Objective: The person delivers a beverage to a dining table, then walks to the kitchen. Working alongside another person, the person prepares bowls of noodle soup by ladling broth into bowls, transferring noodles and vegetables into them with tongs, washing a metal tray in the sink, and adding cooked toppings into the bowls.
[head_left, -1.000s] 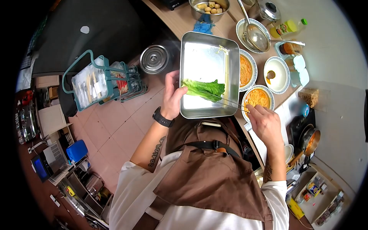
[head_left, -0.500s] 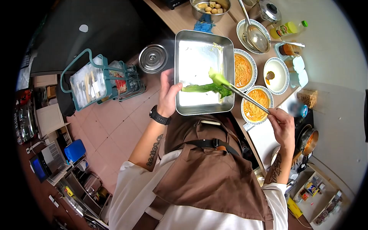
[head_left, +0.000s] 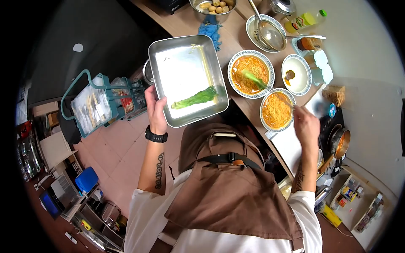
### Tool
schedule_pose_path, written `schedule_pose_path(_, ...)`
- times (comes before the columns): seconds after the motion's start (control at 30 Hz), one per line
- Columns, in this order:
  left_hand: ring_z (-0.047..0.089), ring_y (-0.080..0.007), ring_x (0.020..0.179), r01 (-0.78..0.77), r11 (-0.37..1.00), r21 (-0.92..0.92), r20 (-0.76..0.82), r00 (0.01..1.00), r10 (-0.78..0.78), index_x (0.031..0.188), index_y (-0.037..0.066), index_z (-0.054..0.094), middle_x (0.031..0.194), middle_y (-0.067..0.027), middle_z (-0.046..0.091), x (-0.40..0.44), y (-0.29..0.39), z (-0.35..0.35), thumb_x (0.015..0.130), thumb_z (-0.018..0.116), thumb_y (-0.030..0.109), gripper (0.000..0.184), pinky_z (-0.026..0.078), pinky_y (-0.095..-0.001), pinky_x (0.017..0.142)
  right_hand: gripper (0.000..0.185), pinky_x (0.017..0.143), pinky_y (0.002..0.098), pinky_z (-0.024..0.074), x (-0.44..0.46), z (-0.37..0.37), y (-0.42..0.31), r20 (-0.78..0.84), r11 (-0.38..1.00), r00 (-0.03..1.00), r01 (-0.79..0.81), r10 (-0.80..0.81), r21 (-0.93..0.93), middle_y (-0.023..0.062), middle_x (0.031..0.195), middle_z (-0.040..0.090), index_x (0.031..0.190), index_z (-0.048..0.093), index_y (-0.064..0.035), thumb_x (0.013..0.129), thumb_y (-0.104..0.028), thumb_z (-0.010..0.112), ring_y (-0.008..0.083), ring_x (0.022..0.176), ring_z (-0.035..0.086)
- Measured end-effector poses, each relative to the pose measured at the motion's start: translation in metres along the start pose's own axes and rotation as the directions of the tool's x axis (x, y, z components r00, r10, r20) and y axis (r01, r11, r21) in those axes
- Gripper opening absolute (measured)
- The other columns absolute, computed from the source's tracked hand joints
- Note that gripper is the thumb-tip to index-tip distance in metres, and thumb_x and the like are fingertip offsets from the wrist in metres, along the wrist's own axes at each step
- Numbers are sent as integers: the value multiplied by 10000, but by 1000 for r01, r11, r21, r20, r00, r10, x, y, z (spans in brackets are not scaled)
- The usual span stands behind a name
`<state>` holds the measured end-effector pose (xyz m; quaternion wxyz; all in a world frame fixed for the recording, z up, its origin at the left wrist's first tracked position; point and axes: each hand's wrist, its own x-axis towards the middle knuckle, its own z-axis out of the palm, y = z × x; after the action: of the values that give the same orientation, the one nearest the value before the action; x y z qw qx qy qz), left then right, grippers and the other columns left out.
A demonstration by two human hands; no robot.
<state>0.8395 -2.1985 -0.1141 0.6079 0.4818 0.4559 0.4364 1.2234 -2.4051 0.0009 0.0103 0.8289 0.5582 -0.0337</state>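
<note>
My left hand [head_left: 156, 110] grips the near left corner of a rectangular metal tray [head_left: 177, 59], tilted slightly. In the tray lies a green leafy vegetable [head_left: 195, 99], with pale scraps at its far right side. My right hand [head_left: 304, 122] is closed on metal tongs [head_left: 282, 99], partly blurred. At their tip a light green stalk [head_left: 253, 79] is over the upper bowl of orange noodle soup [head_left: 249, 67]. Just below it stands a second noodle bowl [head_left: 276, 111], beside my right hand. A bowl with brown paste [head_left: 296, 75] is to the right.
A strainer [head_left: 272, 36] rests on a bowl at the back, near a bottle [head_left: 306, 21]. A metal bowl of round pieces [head_left: 214, 8] and a blue cloth [head_left: 209, 33] are behind the tray. A green caddy [head_left: 90, 103] stands left; a pan [head_left: 338, 141] is far right.
The tray has moved left in my left hand, away from the bowls. The tongs have carried a green stalk from the tray to over the upper noodle bowl.
</note>
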Motion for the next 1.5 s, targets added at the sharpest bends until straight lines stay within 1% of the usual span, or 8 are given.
schedule_pose_path(0.1,465,-218,1208,-1,1000,14,-17,1000,2,1359,-15,373,1310,-160,497,1,-3,-2,910,512,129,491,358,-355,1054,172,670,429,557,-7,33,-15,119,1000,993,6,-8,19,109,850,692,1015,703,-87,919,-155,578,322,727,687)
schedule_pose_path(0.6,471,-221,1202,47,999,26,91,995,-50,1361,-11,371,1311,-170,501,8,-1,15,901,507,122,498,358,-356,1054,167,713,442,547,-8,44,-34,91,991,995,-50,38,127,113,897,686,1011,687,-87,899,-196,630,334,788,681)
schedule_pose_path(0.73,477,-219,1198,42,999,3,155,987,-41,1368,-15,365,1314,-171,503,9,6,22,890,516,130,522,363,-354,1053,184,720,442,538,-16,1,-30,144,970,982,-149,123,189,119,925,696,1038,695,-95,889,-195,650,342,796,679)
schedule_pose_path(0.87,483,-220,1200,48,999,8,252,966,-49,1382,-16,360,1317,-174,504,9,13,39,868,521,124,556,369,-354,1060,187,703,433,528,-10,-44,-26,164,953,981,50,-102,297,116,891,686,1040,698,-78,874,-157,664,341,798,667)
schedule_pose_path(1.07,476,-222,1220,26,1000,17,395,918,-30,1387,-24,355,1315,-180,503,4,22,69,849,529,132,586,365,-359,1071,177,671,429,512,-6,-25,-28,132,899,929,287,-345,330,102,819,648,1026,699,-70,862,-133,680,333,766,645)
schedule_pose_path(1.33,509,-199,1148,41,998,40,384,922,-53,1382,-26,364,1269,-160,526,3,20,91,859,542,155,580,407,-328,1007,131,640,394,526,-44,-39,27,62,854,992,59,-106,517,144,806,662,955,714,-15,836,-68,705,341,710,652)
schedule_pose_path(1.37,509,-196,1148,51,998,27,380,923,-58,1377,-23,369,1258,-157,533,2,21,93,868,542,155,567,409,-326,1002,150,640,364,525,-52,-51,33,156,815,988,-87,-5,573,156,795,653,968,712,4,823,-36,716,333,690,646)
schedule_pose_path(1.5,506,-206,1157,-1,996,92,349,936,-31,1381,-23,377,1254,-157,540,4,13,85,881,535,203,572,378,-342,1034,160,640,359,515,-91,-67,77,158,835,977,-208,146,509,161,789,635,992,702,25,836,-10,694,312,695,641)
